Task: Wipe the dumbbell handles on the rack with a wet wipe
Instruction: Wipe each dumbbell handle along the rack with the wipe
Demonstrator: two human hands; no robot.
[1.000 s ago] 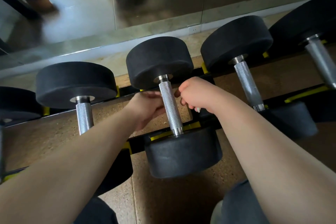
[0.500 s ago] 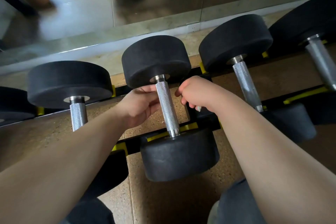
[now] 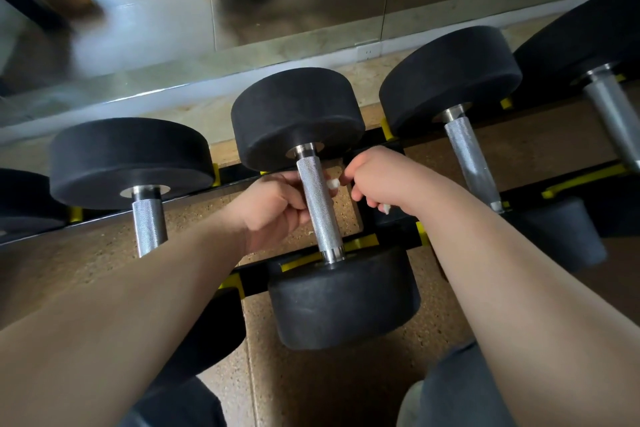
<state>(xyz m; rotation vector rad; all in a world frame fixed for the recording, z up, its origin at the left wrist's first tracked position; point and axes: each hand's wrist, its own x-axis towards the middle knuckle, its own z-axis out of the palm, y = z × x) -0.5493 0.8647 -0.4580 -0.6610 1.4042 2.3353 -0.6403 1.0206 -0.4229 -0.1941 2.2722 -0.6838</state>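
Steel, knurled and bright: handle [image 3: 317, 208] of the middle dumbbell [image 3: 343, 302], resting on the black rack [image 3: 391, 236] and running roughly from 12 to 6 o'clock; left dumbbell [image 3: 131, 163] at 9 o'clock and right dumbbell [image 3: 450, 80] at 3 o'clock, both untouched; left hand [image 3: 273, 210] at 9 o'clock of the handle, fingers curled round it from behind, gripping; cannot tell whether any cloth lies under those fingers; right hand [image 3: 377, 180] at 3 o'clock, just beside the handle but apart from it, clenched on the wipe [image 3: 333, 183]; only small white bits of it showing, one between the hands, one under the palm toward 5 o'clock. Seems to be the start of wiping this handle, with the wipe passed round it or about to be; not sure which.

Possible troubles from here: pulling the thin wet wipe hard over the rough knurling and tearing it, or leaving shreds in the grooves; wiping only the part near 12 o'clock and missing the end by the 6 o'clock head; twisting too strongly and rolling the dumbbell on the rack, with fingers pinched underneath; wet fingers slipping on steel.
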